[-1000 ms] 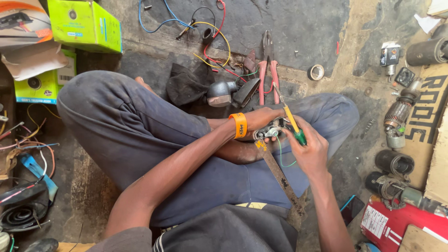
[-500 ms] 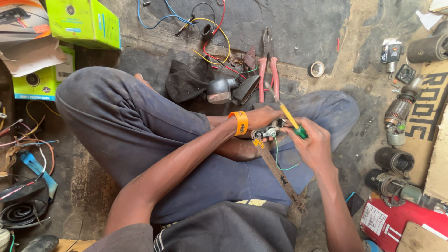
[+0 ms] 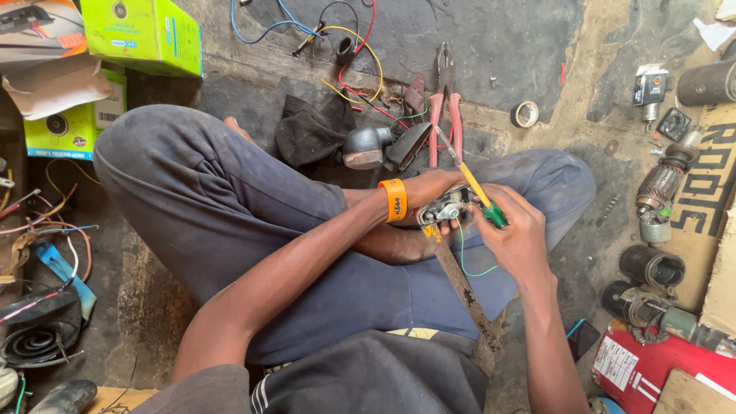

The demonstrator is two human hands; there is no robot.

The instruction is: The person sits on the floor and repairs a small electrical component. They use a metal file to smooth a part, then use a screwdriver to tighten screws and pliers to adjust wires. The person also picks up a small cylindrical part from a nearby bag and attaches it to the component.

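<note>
Evidently, the person sat cross-legged on the stained concrete floor (image 3: 537, 46), so the lap served as a workbench and kept the work near the eyes. The left hand (image 3: 429, 188), with an orange wristband (image 3: 395, 199) on its wrist, curled its fingers closed around a small grey metal electrical part (image 3: 443, 207), holding it above the crossed legs just in front of the body. A thin green wire (image 3: 464, 257) hung looped from that part. The right hand (image 3: 517, 238) gripped the green handle of a screwdriver with a yellow shaft (image 3: 477, 192), fingers wrapped tight, tip angled up and away past the part. A rusty flat metal bar (image 3: 466, 295) lay slanted across the right thigh beneath both hands.

Tools stayed within arm's reach on the floor: 1 pair of red-handled pliers (image 3: 445, 115) just beyond the knees, beside a tangle of coloured wires (image 3: 353, 46) and a small roll of tape (image 3: 525, 113). Motor armatures and dark cylinders (image 3: 655, 264) crowded the floor's right edge; lime-green cardboard boxes (image 3: 142, 34) sat at its upper left corner.
</note>
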